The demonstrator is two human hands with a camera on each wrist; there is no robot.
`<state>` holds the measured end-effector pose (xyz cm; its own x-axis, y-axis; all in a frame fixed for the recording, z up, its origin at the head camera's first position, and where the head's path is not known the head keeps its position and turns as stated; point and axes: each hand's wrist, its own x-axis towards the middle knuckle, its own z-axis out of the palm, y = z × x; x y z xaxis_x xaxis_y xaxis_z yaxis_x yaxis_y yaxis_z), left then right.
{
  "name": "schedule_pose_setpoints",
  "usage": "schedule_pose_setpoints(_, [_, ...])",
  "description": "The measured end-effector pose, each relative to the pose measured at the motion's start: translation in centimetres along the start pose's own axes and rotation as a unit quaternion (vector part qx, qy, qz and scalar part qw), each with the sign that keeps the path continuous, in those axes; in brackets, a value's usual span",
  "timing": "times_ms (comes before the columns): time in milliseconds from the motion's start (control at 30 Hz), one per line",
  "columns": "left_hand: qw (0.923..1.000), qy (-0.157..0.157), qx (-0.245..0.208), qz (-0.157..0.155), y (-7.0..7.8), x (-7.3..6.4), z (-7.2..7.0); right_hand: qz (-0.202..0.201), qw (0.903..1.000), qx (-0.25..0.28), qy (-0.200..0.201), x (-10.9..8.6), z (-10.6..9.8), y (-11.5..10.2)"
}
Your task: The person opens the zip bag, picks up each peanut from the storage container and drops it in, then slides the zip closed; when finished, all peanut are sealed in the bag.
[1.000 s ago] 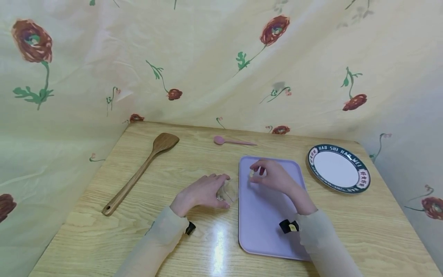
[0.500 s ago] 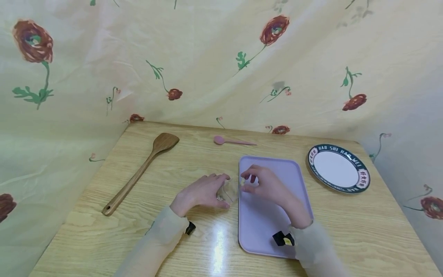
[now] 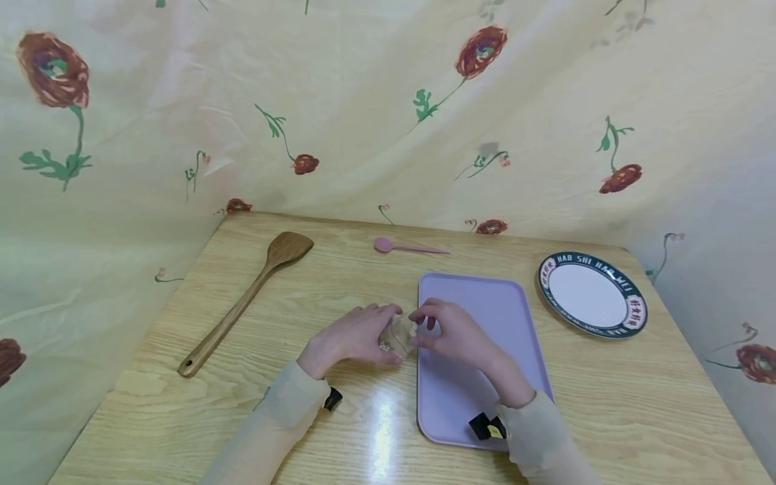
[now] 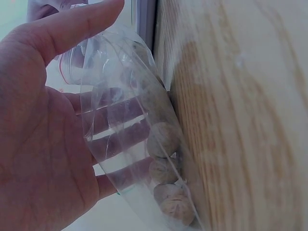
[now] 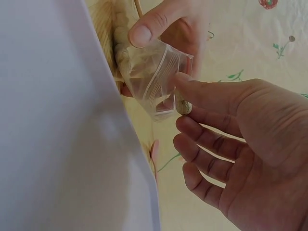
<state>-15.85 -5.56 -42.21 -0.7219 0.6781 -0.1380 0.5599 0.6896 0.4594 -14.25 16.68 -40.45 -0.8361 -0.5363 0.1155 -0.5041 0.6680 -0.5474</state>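
Observation:
My left hand [image 3: 354, 340] curls around a clear plastic zip bag [image 5: 156, 77] lying at the tray's left edge. Inside the bag, several round, wrinkled, light-brown balls [image 4: 162, 139] rest along its lower side; their kind is unclear. The bag's zip mouth points towards my right hand [image 3: 455, 330], which reaches over the purple tray [image 3: 497, 303] from the right. Between its thumb and forefinger it pinches one small brownish ball [image 5: 183, 107], right at the bag's mouth. Whether the ball is inside the opening cannot be told.
A wooden spatula [image 3: 242, 306] lies on the left of the table [image 3: 151, 417]. At the back is a small pink spoon [image 3: 383, 245]. A plate [image 3: 636, 310] with a dark green patterned rim sits right of the tray. Flowered cloth [image 3: 364, 101] hangs behind.
My right hand has moved left and slightly down from above the tray to the bag's mouth, carrying the small ball. My left hand has stayed in place around the bag.

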Motion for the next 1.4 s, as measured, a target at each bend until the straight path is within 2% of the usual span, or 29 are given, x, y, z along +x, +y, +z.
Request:
schedule_pose_setpoints(467, [1.0000,0.001,0.005,0.005,0.06,0.08,0.05,0.011,0.9998,-0.004,-0.017,0.05,0.56,0.19])
schedule_pose_setpoints(933, [0.9999,0.000,0.012,0.004,-0.01,0.24,0.20,-0.004,0.9999,-0.006,-0.008,-0.11,0.32,0.16])
schedule_pose_setpoints(1133, [1.0000,0.001,0.009,-0.001,0.01,0.20,0.23,0.009,0.9999,0.000,-0.008,-0.08,0.25,0.11])
schedule_pose_setpoints(1267, [0.9999,0.004,0.009,-0.005,0.13,0.15,0.23,0.009,0.9999,0.005,0.003,-0.09,0.27,0.12])
schedule_pose_setpoints(1400, [0.9999,0.010,0.007,-0.006,0.18,0.19,0.32,0.002,0.9993,0.018,0.034,-0.16,0.24,0.18])
